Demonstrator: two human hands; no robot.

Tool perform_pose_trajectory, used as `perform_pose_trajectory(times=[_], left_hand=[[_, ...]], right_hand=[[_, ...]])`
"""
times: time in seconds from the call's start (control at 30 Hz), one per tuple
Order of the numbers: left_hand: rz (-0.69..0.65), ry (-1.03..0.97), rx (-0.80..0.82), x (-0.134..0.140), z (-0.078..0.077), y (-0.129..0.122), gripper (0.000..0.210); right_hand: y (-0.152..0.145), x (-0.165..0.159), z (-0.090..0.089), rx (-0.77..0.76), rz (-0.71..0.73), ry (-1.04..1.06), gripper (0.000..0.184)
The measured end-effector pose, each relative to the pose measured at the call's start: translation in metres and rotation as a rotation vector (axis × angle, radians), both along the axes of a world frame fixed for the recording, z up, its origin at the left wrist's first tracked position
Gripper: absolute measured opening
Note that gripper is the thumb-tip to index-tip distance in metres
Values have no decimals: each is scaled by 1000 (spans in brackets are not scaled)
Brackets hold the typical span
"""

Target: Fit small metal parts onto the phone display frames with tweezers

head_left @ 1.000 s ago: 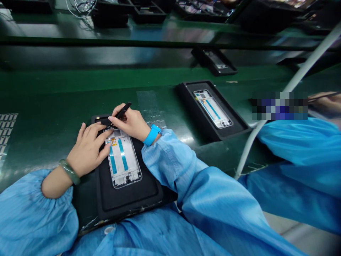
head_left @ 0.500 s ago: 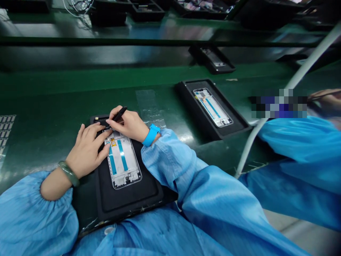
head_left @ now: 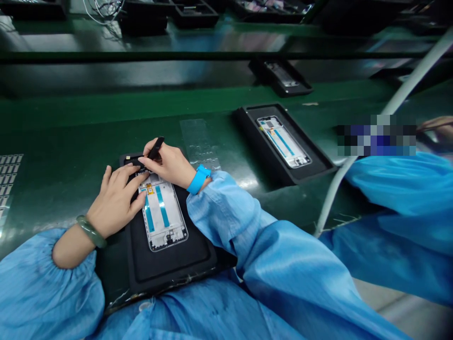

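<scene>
At the far left, well apart from the left hand, a sheet of small pale pieces is seen on the green bench; ahead of this hand, open room for moving is offered. The left hand is laid with its fingers apart, nothing being clamped in it, and its fingertips are rested on the upper left part of the phone frame. The phone frame lies face-inward in the black tray, under and to the right of these fingertips. It is judged to be light, thin and stiff, rather slippery on its bare surface, and fragile at the orange flex cable; it should therefore be taken by its long side edges. The tray's rim and the near edge of the bench should be minded on the body side of both hands. In the right hand, the fingers are closed together around a black pen-like tool, of which the tip cannot be made out. To the right of this hand, room is left, but it is limited by a second tray, a pale hose and a co-worker's blue sleeve.
</scene>
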State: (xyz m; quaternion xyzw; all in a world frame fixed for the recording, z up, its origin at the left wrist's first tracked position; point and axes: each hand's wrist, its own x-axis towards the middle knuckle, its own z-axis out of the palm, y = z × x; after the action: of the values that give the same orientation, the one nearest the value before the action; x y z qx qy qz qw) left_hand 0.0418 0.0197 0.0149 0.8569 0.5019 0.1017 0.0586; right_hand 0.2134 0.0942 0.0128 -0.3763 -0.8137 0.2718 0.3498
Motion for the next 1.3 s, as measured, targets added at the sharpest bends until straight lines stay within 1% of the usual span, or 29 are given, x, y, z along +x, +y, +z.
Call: perform_pose_trajectory(times=[0.13, 0.27, 0.37, 0.5, 0.57, 0.67, 0.73, 1.0, 1.2, 1.3], left_hand=[[-7, 68, 30, 1, 3, 0, 40], [-4, 79, 32, 1, 4, 0, 40], [1, 65, 29, 1, 4, 0, 39], [-3, 53, 28, 1, 4, 0, 39], [-4, 60, 25, 1, 4, 0, 38], [0, 62, 22, 2, 4, 0, 38], [3, 57, 25, 2, 4, -1, 38], [17, 43, 20, 2, 1, -1, 38], [22, 25, 14, 2, 0, -1, 38], [17, 22, 12, 2, -1, -1, 38]], right_hand=[[-1, 0, 0, 37, -42, -22, 11], [1, 4, 0, 34, -44, 4, 8], [1, 4, 1, 39, -23, -4, 8], [-2, 0, 5, 115, 71, -138, 6], [-2, 0, 5, 133, 71, -143, 7], [1, 5, 1, 60, -4, -22, 10], [3, 9, -1, 6, -26, 47, 13], [0, 7, 1, 3, 65, 55, 16], [2, 10, 2, -10, 38, 85, 19], [1, 8, 1, -26, 103, 73, 18]])
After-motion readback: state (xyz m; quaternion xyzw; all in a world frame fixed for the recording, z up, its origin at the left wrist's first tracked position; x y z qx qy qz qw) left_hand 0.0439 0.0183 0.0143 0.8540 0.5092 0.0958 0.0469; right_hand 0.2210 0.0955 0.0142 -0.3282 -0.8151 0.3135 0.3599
